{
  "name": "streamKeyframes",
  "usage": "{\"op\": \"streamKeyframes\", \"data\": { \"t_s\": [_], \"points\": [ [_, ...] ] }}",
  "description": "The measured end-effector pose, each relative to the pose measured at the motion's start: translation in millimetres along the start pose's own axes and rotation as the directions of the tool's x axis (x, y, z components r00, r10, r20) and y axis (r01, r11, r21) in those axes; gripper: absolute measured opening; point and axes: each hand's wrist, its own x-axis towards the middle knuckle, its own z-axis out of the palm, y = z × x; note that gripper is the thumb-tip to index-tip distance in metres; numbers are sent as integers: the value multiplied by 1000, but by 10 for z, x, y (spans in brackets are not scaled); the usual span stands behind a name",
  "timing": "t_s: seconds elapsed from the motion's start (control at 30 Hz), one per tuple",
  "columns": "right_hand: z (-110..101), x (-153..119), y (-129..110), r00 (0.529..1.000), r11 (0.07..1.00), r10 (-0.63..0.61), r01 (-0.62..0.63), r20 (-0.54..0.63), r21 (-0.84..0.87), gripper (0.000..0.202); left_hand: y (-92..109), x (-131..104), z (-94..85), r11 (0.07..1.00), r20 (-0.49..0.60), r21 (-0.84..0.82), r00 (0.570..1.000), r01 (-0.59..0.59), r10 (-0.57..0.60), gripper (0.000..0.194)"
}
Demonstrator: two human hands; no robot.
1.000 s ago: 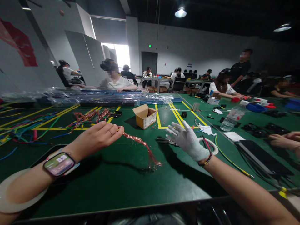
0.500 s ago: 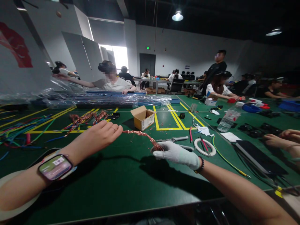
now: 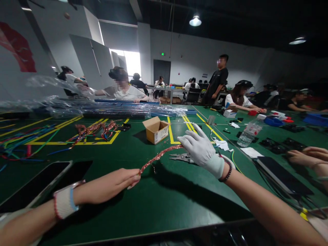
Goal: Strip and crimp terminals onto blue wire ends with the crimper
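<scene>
A twisted bundle of bare copper wire stretches between my two hands above the green table, with a short loose strand hanging from it. My left hand, ungloved, is closed on the near left end. In a white glove, my right hand meets the upper right end; its fingers cover that end and some of them look stretched and slightly apart. Wire strippers lie on the table just below the gloved hand, which hides their handles.
A small open cardboard box stands ahead. Copper wire pieces and coloured cables lie to the left, near a dark phone-like slab. On the right are a water bottle, a black device and another person's hands.
My left hand has come down and nearer, turning over at the wrist. My gloved right hand has risen and moved right, so the copper wire now slopes up to the right.
</scene>
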Motion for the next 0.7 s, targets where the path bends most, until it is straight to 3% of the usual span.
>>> {"op": "streamKeyframes", "data": {
  "t_s": [0.07,0.1,0.2,0.3,0.4,0.47,0.6,0.7],
  "points": [
    [-17,21,31,995,998,-37,32,-89,-59,27,96,-46,176,933,99,-347,993,100,-69,42],
    [-25,33,41,990,996,-53,43,-130,-84,27,153,-70,278,846,138,-513,987,147,-88,43],
    [-35,63,67,968,991,-93,68,-235,-114,29,336,-155,613,411,200,-890,979,199,-40,45],
    [-2,81,90,957,995,-101,96,-273,-33,36,472,-249,914,79,191,-978,981,192,-15,47],
    [66,125,85,962,987,-97,126,-256,100,44,515,-304,1094,-114,162,-981,986,157,-35,46],
    [112,179,56,973,972,-110,148,-202,184,47,500,-297,1120,-110,148,-984,987,140,-69,45],
    [145,247,-12,995,899,-52,86,-88,429,63,404,-215,998,154,118,-977,973,150,-197,43],
    [93,203,12,996,698,85,-74,20,712,92,339,-166,892,308,91,-934,955,180,-283,42]
  ]
}}
